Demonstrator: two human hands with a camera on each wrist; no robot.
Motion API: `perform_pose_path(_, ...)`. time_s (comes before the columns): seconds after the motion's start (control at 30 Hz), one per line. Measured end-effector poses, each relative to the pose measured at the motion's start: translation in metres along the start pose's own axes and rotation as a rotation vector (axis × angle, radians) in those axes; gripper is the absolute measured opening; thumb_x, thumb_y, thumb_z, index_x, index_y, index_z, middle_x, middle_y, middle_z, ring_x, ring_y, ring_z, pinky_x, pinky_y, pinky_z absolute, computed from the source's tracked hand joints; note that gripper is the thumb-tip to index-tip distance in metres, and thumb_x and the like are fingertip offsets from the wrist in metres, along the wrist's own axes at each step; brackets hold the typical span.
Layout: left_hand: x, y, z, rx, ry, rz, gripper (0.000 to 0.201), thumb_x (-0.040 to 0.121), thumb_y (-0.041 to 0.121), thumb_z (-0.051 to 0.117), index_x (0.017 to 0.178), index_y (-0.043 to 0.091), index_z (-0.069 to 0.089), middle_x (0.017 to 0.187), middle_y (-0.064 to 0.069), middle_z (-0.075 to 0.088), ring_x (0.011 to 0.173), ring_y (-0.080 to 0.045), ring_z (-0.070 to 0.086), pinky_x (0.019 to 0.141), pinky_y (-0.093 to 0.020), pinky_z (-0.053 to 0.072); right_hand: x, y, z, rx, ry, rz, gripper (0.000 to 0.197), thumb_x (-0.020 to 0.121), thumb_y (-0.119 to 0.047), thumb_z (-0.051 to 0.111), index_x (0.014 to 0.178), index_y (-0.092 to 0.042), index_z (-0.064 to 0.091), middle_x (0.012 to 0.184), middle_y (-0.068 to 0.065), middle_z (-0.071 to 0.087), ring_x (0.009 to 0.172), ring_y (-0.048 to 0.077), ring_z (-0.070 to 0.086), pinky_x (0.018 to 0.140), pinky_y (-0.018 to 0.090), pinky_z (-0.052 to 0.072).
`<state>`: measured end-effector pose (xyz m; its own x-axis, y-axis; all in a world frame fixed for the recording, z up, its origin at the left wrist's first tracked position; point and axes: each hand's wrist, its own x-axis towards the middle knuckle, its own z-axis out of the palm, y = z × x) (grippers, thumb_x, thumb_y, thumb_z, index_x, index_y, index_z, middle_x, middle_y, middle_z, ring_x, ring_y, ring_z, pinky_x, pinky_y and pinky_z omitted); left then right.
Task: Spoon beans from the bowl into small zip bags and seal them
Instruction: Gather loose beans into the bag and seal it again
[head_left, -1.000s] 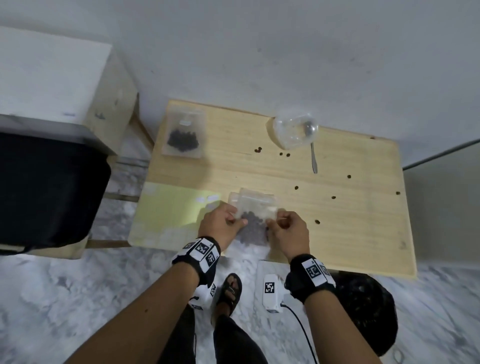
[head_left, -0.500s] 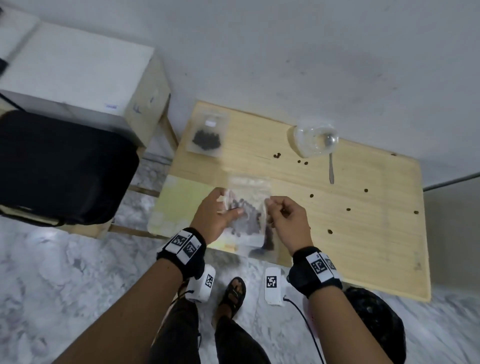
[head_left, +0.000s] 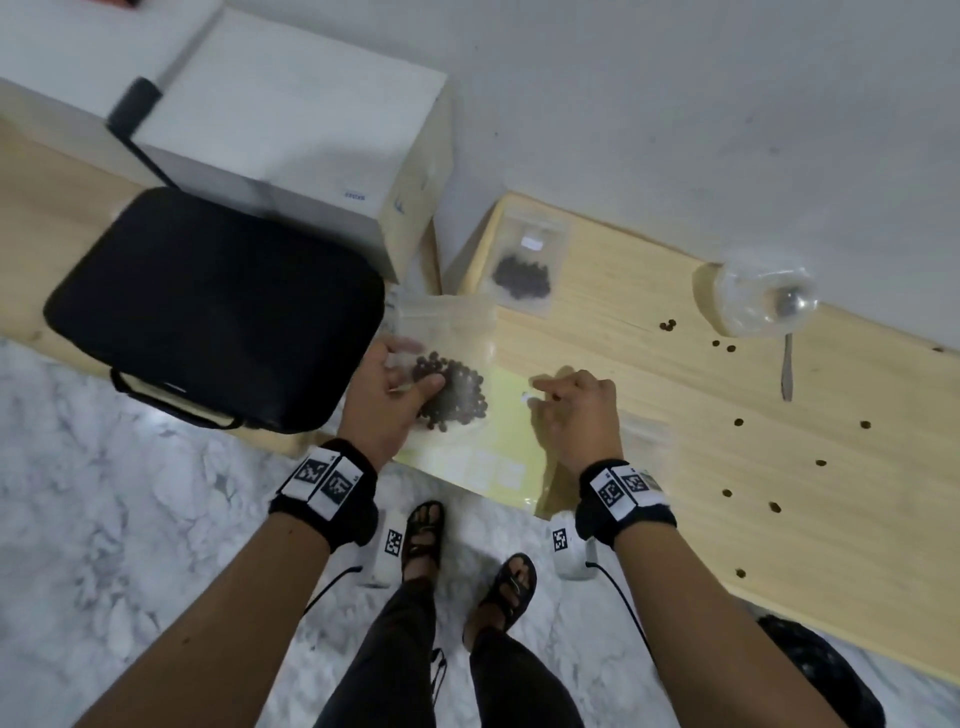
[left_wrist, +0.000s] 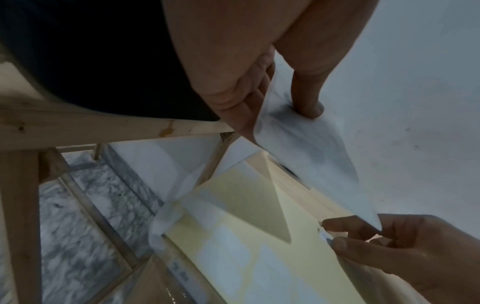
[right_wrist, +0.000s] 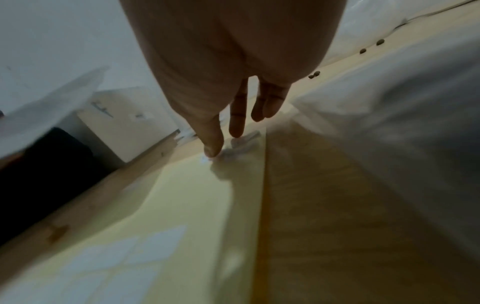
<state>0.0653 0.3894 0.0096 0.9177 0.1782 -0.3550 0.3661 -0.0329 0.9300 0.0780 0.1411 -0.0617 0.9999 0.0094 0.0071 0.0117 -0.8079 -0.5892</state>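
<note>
Left hand pinches the small clear plastic zip bag of dark beans by its side, thumb in front, fingers behind, holding it above the near left corner of the pale wooden table. Right hand hangs beside it, fingers loosely extended, gripping nothing. That film looks soft and slick, and the beans sag low, so I'd take it at the stiffer zip strip. Long axis runs toward the table's far edge, mouth end farthest from the person.
</note>
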Motion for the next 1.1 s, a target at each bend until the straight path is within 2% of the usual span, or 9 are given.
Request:
perform_pose_path(0.13, 0.007, 0.000, -0.004, -0.004, -0.036, -0.012, 0.036, 0.091, -0.006, 0.072, 0.116, 0.014, 0.056, 0.100, 0.001, 0.065, 0.088, -0.008, 0.070, 0.069, -0.026, 0.062, 0.000, 0.005, 0.011, -0.131, -0.024, 0.016, 0.017, 0.088, -0.027, 0.073, 0.101, -0.032, 0.081, 0.091, -0.010, 0.055, 0.093, 0.027, 0.046, 0.085, 0.027, 0.027)
perform_pose_path(0.3, 0.014, 0.003, -0.006, 0.023, -0.096, -0.009, 0.039, 0.091, -0.004, 0.074, 0.110, 0.026, 0.058, 0.098, 0.001, 0.065, 0.091, -0.016, 0.067, 0.078, -0.033, 0.063, 0.001, -0.002, 0.007, -0.160, -0.049, -0.010, 0.011, 0.083, -0.023, 0.072, 0.082, -0.031, 0.080, 0.085, -0.007, 0.059, 0.087, 0.026, 0.047, 0.079, 0.022, 0.021)
perform_pose_path(0.53, 0.016, 0.021, -0.005, 0.095, -0.151, 0.044, 0.039, 0.087, 0.012, 0.082, 0.110, 0.029, 0.056, 0.101, -0.011, 0.073, 0.093, -0.029, 0.074, 0.075, -0.039, 0.063, 0.008, -0.039, -0.046, 0.287, 0.000, 0.120, 0.020, 0.093, -0.006, 0.068, 0.088, -0.025, 0.068, 0.083, -0.016, 0.065, 0.084, 0.000, 0.057, 0.071, 0.013, 0.041)
perform_pose_path(0.63, 0.017, 0.045, 0.004, 0.093, -0.188, 0.083, 0.043, 0.084, 0.014, 0.085, 0.117, 0.022, 0.059, 0.108, -0.006, 0.074, 0.101, -0.023, 0.074, 0.091, -0.049, 0.061, 0.014, -0.061, -0.081, 0.436, 0.055, 0.123, 0.019, 0.099, -0.010, 0.064, 0.094, -0.027, 0.072, 0.091, -0.014, 0.073, 0.082, 0.013, 0.065, 0.071, 0.021, 0.048)
perform_pose_path(0.77, 0.016, 0.096, 0.021, 0.104, -0.270, 0.239, 0.058, 0.088, 0.016, 0.083, 0.138, 0.022, 0.054, 0.130, 0.007, 0.068, 0.119, -0.008, 0.066, 0.102, -0.033, 0.054, 0.024, -0.097, -0.143, 0.571, 0.103, 0.054, 0.018, 0.099, -0.012, 0.067, 0.107, -0.025, 0.076, 0.076, -0.018, 0.063, 0.071, 0.010, 0.056, 0.071, 0.020, 0.045)
perform_pose_path(0.83, 0.014, 0.121, 0.030, 0.114, -0.274, 0.284, 0.059, 0.086, 0.026, 0.085, 0.136, 0.027, 0.054, 0.132, 0.010, 0.066, 0.122, -0.008, 0.064, 0.104, -0.032, 0.052, 0.029, -0.115, -0.172, 0.642, 0.145, 0.069, 0.017, 0.095, -0.012, 0.074, 0.107, -0.024, 0.077, 0.075, -0.009, 0.061, 0.074, 0.014, 0.056, 0.077, 0.026, 0.049)
perform_pose_path(0.93, 0.005, 0.163, 0.041, 0.079, -0.296, 0.369, 0.046, 0.088, 0.022, 0.084, 0.124, 0.033, 0.059, 0.118, 0.035, 0.066, 0.117, 0.009, 0.061, 0.107, -0.022, 0.048, 0.031, -0.145, -0.213, 0.696, 0.219, 0.076, 0.008, 0.090, -0.017, 0.080, 0.095, -0.023, 0.080, 0.079, -0.003, 0.071, 0.074, 0.013, 0.062, 0.073, 0.028, 0.052)
perform_pose_path(1.0, -0.004, 0.192, 0.048, 0.059, -0.326, 0.406, 0.043, 0.089, 0.018, 0.082, 0.127, 0.027, 0.065, 0.118, 0.033, 0.067, 0.123, 0.002, 0.060, 0.110, -0.025, 0.047, 0.029, -0.161, -0.239, 0.698, 0.262, 0.048, 0.004, 0.089, -0.019, 0.081, 0.091, -0.022, 0.080, 0.080, -0.001, 0.075, 0.075, 0.016, 0.066, 0.068, 0.027, 0.053)
perform_pose_path(1.1, -0.024, 0.236, 0.059, 0.029, -0.396, 0.494, 0.030, 0.093, 0.015, 0.079, 0.116, 0.033, 0.074, 0.123, 0.018, 0.073, 0.119, -0.012, 0.068, 0.098, -0.033, 0.058, 0.027, -0.181, -0.276, 0.651, 0.377, -0.021, 0.005, 0.086, -0.027, 0.084, 0.088, -0.027, 0.080, 0.086, -0.004, 0.077, 0.089, 0.023, 0.068, 0.083, 0.033, 0.056)
